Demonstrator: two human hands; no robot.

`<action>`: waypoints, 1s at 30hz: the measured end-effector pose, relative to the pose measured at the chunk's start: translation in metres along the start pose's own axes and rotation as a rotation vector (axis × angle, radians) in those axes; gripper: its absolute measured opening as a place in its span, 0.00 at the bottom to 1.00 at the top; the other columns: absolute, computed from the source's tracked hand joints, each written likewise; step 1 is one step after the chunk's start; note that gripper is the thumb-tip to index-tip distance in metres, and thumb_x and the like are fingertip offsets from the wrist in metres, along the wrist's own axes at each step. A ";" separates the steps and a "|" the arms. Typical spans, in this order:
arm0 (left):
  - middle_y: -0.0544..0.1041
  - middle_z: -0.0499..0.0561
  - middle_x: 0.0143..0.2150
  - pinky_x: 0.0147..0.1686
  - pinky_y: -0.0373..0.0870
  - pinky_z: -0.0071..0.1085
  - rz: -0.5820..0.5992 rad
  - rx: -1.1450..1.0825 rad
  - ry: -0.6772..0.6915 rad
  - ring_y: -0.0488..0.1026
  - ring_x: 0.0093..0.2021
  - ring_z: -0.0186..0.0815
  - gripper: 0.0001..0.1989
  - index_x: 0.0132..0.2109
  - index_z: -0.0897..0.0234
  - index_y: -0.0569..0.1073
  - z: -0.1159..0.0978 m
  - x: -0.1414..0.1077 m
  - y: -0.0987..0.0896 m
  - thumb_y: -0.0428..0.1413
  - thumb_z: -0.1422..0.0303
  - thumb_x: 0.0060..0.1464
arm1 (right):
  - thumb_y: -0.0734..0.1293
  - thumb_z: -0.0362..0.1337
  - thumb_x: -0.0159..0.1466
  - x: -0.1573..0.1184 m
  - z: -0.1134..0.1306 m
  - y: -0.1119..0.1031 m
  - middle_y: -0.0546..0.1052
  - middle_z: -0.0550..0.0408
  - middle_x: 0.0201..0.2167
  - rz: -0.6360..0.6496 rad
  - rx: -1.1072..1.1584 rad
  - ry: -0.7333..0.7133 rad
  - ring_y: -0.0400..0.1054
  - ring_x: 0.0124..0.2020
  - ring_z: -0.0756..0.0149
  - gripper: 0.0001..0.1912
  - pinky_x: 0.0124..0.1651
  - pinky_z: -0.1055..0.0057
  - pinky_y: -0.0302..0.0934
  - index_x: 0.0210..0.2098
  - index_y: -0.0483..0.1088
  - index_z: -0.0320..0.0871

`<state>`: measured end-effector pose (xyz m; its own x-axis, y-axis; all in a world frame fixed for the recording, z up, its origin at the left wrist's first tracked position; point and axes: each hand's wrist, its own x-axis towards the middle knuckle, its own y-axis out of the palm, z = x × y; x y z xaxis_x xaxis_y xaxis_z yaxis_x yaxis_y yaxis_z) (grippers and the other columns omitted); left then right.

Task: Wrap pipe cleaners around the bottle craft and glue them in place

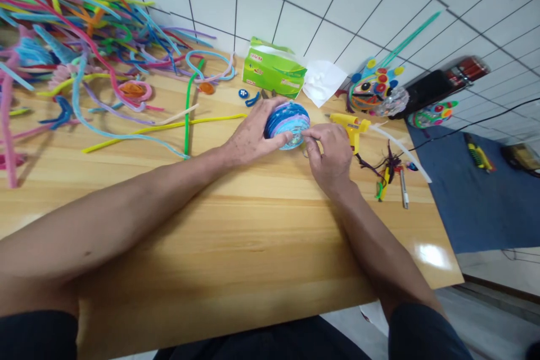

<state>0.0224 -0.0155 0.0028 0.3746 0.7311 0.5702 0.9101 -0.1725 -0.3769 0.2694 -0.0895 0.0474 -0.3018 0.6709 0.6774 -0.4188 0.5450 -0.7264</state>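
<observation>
A rounded object [291, 115] wound in bands of dark blue, light blue and lilac lies on its side near the middle of the table. My left hand [257, 132] wraps round it from the left, thumb pressed on its near side. At its right end, thumb and forefinger of my right hand [331, 152] are pinched together, touching the light blue part. Whatever they pinch is too small to make out. Just past my right hand lies a yellow glue gun [348, 124] with a white glue stick [403, 152] in its back.
Many pipe cleaners [105, 39] heap at the left; a green one [188, 118] and a yellow one [211, 120] lie nearer. Behind stand a green tissue pack [274, 70], a white paper [323, 81] and a decorated figure [373, 90]. A pen [404, 188] lies right.
</observation>
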 end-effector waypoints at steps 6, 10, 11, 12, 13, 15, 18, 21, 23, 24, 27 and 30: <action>0.79 0.64 0.81 0.85 0.75 0.67 0.024 -0.007 0.005 0.77 0.81 0.63 0.42 0.80 0.51 0.70 0.000 -0.001 -0.004 0.66 0.36 0.72 | 0.62 0.43 0.88 -0.001 0.000 0.002 0.91 0.49 0.48 0.004 0.028 -0.013 0.85 0.52 0.52 0.17 0.63 0.50 0.77 0.52 0.85 0.53; 0.78 0.64 0.81 0.85 0.74 0.67 0.025 -0.014 0.006 0.76 0.82 0.64 0.43 0.81 0.50 0.68 0.001 -0.001 -0.005 0.65 0.34 0.72 | 0.64 0.45 0.88 -0.002 0.000 0.000 0.91 0.48 0.49 0.039 0.046 0.008 0.86 0.56 0.50 0.17 0.65 0.49 0.78 0.53 0.85 0.52; 0.78 0.64 0.82 0.86 0.74 0.67 0.025 -0.015 0.005 0.76 0.82 0.64 0.43 0.81 0.50 0.68 0.002 -0.001 -0.005 0.65 0.33 0.72 | 0.65 0.45 0.87 -0.002 0.000 0.000 0.91 0.48 0.49 0.053 0.045 0.019 0.86 0.56 0.50 0.16 0.65 0.48 0.78 0.54 0.85 0.52; 0.78 0.64 0.82 0.86 0.73 0.67 0.025 -0.015 0.002 0.76 0.82 0.63 0.44 0.81 0.50 0.68 0.002 -0.002 -0.005 0.65 0.32 0.72 | 0.65 0.45 0.87 -0.002 0.000 0.001 0.90 0.48 0.49 0.065 0.048 0.029 0.86 0.56 0.49 0.15 0.66 0.47 0.78 0.54 0.85 0.53; 0.78 0.64 0.82 0.86 0.73 0.67 0.026 -0.016 -0.005 0.76 0.82 0.64 0.44 0.81 0.50 0.68 0.003 -0.002 -0.005 0.65 0.32 0.72 | 0.65 0.45 0.87 -0.003 -0.001 0.001 0.90 0.48 0.49 0.071 0.059 0.035 0.85 0.56 0.49 0.15 0.66 0.46 0.78 0.54 0.85 0.53; 0.78 0.64 0.82 0.86 0.73 0.67 0.027 -0.021 -0.021 0.76 0.83 0.64 0.45 0.81 0.51 0.68 0.003 -0.002 -0.005 0.65 0.31 0.72 | 0.65 0.45 0.87 -0.004 -0.001 0.003 0.90 0.48 0.49 0.073 0.085 0.037 0.85 0.55 0.49 0.14 0.65 0.46 0.78 0.55 0.85 0.53; 0.77 0.65 0.82 0.86 0.73 0.66 0.026 -0.028 -0.032 0.76 0.83 0.64 0.46 0.81 0.53 0.68 0.004 -0.003 -0.004 0.65 0.30 0.72 | 0.65 0.45 0.88 -0.004 0.000 0.004 0.90 0.50 0.49 0.069 0.096 0.036 0.85 0.55 0.50 0.15 0.65 0.47 0.78 0.54 0.85 0.54; 0.77 0.66 0.82 0.86 0.73 0.65 0.014 -0.040 -0.023 0.76 0.82 0.63 0.46 0.80 0.54 0.67 0.005 -0.003 -0.003 0.64 0.30 0.72 | 0.65 0.44 0.88 -0.005 0.000 0.005 0.90 0.52 0.48 0.069 0.081 0.035 0.86 0.54 0.52 0.15 0.65 0.49 0.79 0.55 0.86 0.54; 0.78 0.65 0.81 0.86 0.73 0.64 0.000 -0.052 -0.021 0.76 0.82 0.63 0.47 0.80 0.53 0.68 0.006 -0.003 -0.002 0.65 0.29 0.70 | 0.65 0.43 0.89 -0.005 0.000 0.006 0.90 0.52 0.48 0.039 0.096 0.008 0.86 0.54 0.53 0.16 0.65 0.50 0.80 0.55 0.86 0.52; 0.78 0.65 0.81 0.86 0.74 0.64 -0.007 -0.058 -0.021 0.77 0.82 0.63 0.48 0.79 0.53 0.68 0.007 -0.003 -0.001 0.66 0.29 0.69 | 0.65 0.43 0.89 -0.005 -0.001 0.007 0.90 0.52 0.48 0.012 0.115 -0.015 0.86 0.53 0.54 0.16 0.64 0.51 0.80 0.55 0.86 0.51; 0.79 0.63 0.80 0.85 0.75 0.63 -0.022 -0.075 -0.018 0.77 0.81 0.63 0.48 0.78 0.53 0.69 0.007 -0.002 0.001 0.68 0.29 0.68 | 0.66 0.41 0.89 -0.004 -0.002 0.010 0.91 0.51 0.49 -0.088 0.173 -0.097 0.87 0.52 0.56 0.14 0.61 0.56 0.80 0.55 0.85 0.49; 0.80 0.62 0.79 0.85 0.75 0.62 -0.034 -0.079 -0.020 0.78 0.81 0.62 0.47 0.77 0.52 0.70 0.006 -0.001 0.002 0.68 0.28 0.68 | 0.67 0.40 0.89 -0.004 -0.002 0.012 0.91 0.52 0.49 -0.122 0.180 -0.126 0.87 0.52 0.57 0.12 0.60 0.57 0.81 0.56 0.85 0.49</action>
<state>0.0224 -0.0123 -0.0027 0.3404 0.7501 0.5670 0.9337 -0.1982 -0.2984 0.2675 -0.0844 0.0363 -0.3392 0.5311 0.7764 -0.6014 0.5123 -0.6131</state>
